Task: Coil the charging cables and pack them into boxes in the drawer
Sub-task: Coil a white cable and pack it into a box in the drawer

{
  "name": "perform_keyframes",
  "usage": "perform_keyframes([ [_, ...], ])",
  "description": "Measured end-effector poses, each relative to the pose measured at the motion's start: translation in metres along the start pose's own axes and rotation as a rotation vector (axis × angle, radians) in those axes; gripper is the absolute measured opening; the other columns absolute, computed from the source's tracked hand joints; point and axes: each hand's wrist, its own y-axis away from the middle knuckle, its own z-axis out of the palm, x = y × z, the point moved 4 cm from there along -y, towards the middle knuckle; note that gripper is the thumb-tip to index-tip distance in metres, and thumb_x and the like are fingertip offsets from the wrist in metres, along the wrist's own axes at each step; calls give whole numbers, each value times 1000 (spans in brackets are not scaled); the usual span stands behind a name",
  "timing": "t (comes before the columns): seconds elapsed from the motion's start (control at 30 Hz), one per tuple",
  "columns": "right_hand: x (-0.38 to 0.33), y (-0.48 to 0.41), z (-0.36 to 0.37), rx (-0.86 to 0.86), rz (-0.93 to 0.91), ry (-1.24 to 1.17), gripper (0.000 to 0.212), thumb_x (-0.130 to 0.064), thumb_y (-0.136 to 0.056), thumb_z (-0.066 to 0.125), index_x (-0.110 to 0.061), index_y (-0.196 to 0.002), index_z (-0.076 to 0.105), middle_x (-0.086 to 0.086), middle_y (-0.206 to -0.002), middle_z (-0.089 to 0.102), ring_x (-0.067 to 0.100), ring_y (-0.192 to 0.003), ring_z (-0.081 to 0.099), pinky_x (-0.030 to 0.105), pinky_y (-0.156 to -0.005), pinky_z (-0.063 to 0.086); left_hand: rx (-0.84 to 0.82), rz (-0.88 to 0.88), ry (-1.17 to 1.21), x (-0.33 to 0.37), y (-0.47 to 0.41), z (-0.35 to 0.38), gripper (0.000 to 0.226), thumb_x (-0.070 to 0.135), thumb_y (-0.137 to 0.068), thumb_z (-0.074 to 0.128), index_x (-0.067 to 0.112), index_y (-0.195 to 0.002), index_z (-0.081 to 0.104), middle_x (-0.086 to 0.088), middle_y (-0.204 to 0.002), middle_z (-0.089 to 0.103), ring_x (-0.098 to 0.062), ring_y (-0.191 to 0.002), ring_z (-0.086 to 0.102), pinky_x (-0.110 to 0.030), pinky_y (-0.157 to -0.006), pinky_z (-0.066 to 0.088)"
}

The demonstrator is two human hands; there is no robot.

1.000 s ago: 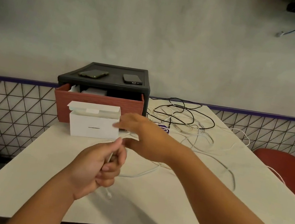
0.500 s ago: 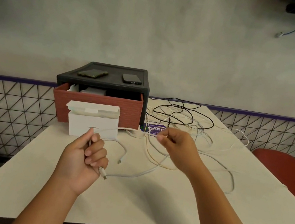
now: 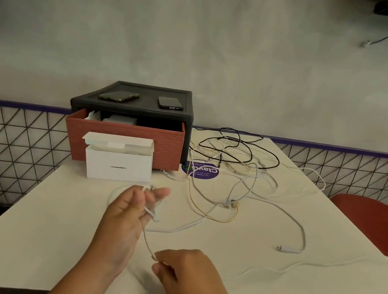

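White cable (image 3: 146,239) light, limp, springy; loops slip easily. Left hand (image 3: 128,213) grip holds first loops, frame centre; right hand (image 3: 187,274) pinches slack below. Best hold: close to loops.

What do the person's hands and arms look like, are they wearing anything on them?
Both are bare. The left hand and right hand have no gloves, and no watch, bracelet or band shows at either wrist. The forearms are uncovered as far as the bottom edge of the view, with no sleeve in sight. No rings show, though the left fingertips are blurred.
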Motion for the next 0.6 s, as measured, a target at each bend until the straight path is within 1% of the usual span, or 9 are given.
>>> perform_keyframes([
  [0.03,-3,2,-8,3,-13,-18,30,-37,-93,44,-13,-92,61,3,-84,66,21,-78,56,30,-69,45,-26,37,-167,-3,2,0,28,30,-91,51,10,-73,53,1,-92,74,-8,-100,65,-23,-92,43],
  [0.1,-9,3,-26,36,-20,-68,23,-39,-90,52,-19,-83,62,-9,-66,57,9,-64,50,21,-60,37,-89,80,-429,-7,7,4,28,26,-94,50,8,-73,53,6,-85,74,-3,-87,66,-12,-81,42],
  [0.17,-14,3,-44,113,-18,-133,19,-42,-83,57,-25,-76,59,-17,-55,52,3,-56,46,16,-55,33,-174,74,-512,-11,14,12,29,24,-91,48,10,-68,55,5,-69,71,-2,-67,62,-8,-68,42],
  [0.23,-9,0,-58,214,9,-209,15,-40,-79,65,-31,-69,58,-18,-56,56,4,-56,49,19,-55,38,-255,16,-480,-14,20,20,31,30,-85,42,8,-67,54,0,-53,59,-5,-52,51,-11,-57,40],
  [0.3,-2,-2,-69,290,54,-295,24,-30,-77,73,-29,-60,57,-16,-57,57,4,-56,50,19,-54,38,-308,-60,-439,-16,24,24,34,33,-85,41,6,-69,54,0,-46,48,-7,-47,42,-16,-55,40],
  [0.4,1,-5,-75,310,81,-475,18,-18,-76,75,-21,-63,62,-13,-57,58,2,-52,48,13,-53,36,-330,-161,-338,-13,28,28,35,34,-85,41,12,-68,62,7,-42,33,-7,-42,29,-26,-77,53],
  [0.43,1,-5,-75,312,79,-509,15,-19,-76,74,-23,-66,63,-14,-59,57,1,-53,47,12,-54,36,-322,-213,-273,-10,30,30,34,33,-84,42,15,-65,64,7,-42,30,-5,-39,27,-30,-78,54],
  [0.53,-1,-6,-70,270,55,-562,7,-33,-83,64,-32,-75,63,-15,-69,58,0,-59,49,11,-59,38,-294,-351,-56,-2,35,34,31,32,-79,46,15,-60,64,6,-42,23,-6,-35,20,-32,-65,54],
  [0.6,-3,-7,-64,206,43,-615,20,-37,-85,51,-27,-72,60,-12,-60,55,0,-57,48,10,-58,36,-266,-397,68,0,36,35,28,30,-77,49,13,-59,62,5,-42,22,-6,-34,18,-30,-59,52],
])
